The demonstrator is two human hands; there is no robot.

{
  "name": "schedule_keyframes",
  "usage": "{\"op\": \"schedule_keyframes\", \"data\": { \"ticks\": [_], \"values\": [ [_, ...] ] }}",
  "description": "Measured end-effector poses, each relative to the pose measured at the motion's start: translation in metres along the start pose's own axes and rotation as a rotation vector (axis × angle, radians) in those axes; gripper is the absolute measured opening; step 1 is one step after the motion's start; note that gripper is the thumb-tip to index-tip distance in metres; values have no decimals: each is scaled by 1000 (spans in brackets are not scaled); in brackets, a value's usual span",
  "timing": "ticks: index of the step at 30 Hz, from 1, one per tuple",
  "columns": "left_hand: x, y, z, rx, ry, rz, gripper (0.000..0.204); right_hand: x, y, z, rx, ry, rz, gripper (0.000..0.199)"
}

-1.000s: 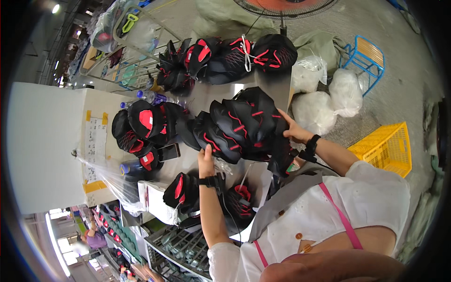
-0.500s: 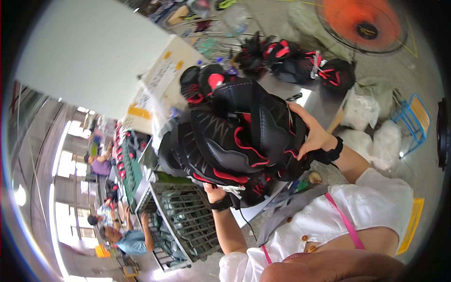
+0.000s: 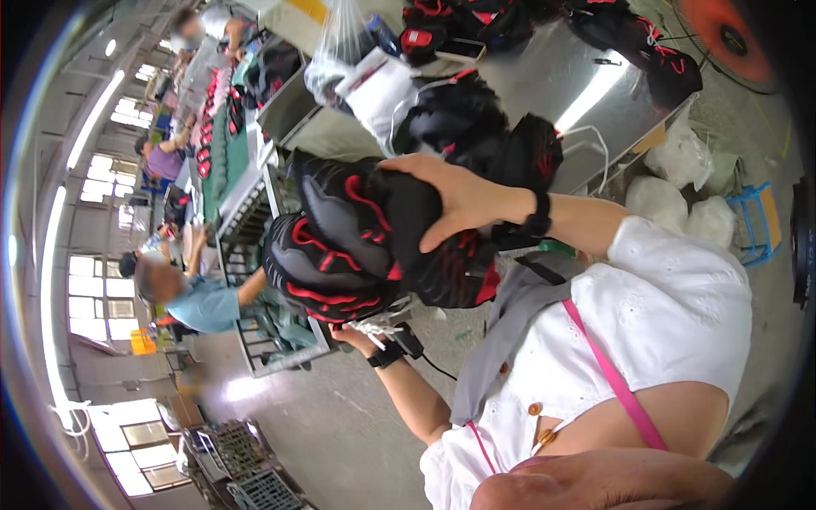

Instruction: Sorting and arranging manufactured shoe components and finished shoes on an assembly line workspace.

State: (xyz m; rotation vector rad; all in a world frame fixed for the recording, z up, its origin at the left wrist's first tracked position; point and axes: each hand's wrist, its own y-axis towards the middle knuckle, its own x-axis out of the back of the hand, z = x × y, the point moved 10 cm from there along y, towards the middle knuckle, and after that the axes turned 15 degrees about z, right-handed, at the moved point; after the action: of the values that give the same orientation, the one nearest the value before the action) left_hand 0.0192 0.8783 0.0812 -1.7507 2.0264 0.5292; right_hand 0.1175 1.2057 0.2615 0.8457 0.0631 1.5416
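A thick bundle of black shoe uppers (image 3: 340,212) with red trim and grey panels is held up between both my hands. My right hand (image 3: 455,200) grips it from the right, with fingers over the top and thumb spread below them on the black fabric. Underneath, my left hand (image 3: 353,338) supports the bundle's lower edge; its fingers are partly hidden. White laces (image 3: 374,325) hang next to the left hand. More black and red shoe uppers (image 3: 455,119) lie on the metal table just behind.
A metal-barred cart (image 3: 285,361) with dark green pieces stands at the left, a co-worker in a blue shirt (image 3: 204,304) beside it. Beyond runs a green conveyor line (image 3: 229,170). White sacks (image 3: 659,204), a blue trolley (image 3: 756,225) and an orange fan (image 3: 722,38) are at the right.
My view has swung, and the table has shifted up in it. Both hands have carried the bundle away from the table toward the cart. My right hand now lies further over the bundle's top.
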Motion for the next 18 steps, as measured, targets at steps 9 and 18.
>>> {"op": "schedule_keyframes", "data": {
  "ticks": [9,18],
  "values": [
    [166,-1,-40,-58,98,-81,77,-176,74,-37,-36,256,180,93],
    [139,159,-73,120,139,119,66,-180,172,-127,80,409,114,96]
  ]
}}
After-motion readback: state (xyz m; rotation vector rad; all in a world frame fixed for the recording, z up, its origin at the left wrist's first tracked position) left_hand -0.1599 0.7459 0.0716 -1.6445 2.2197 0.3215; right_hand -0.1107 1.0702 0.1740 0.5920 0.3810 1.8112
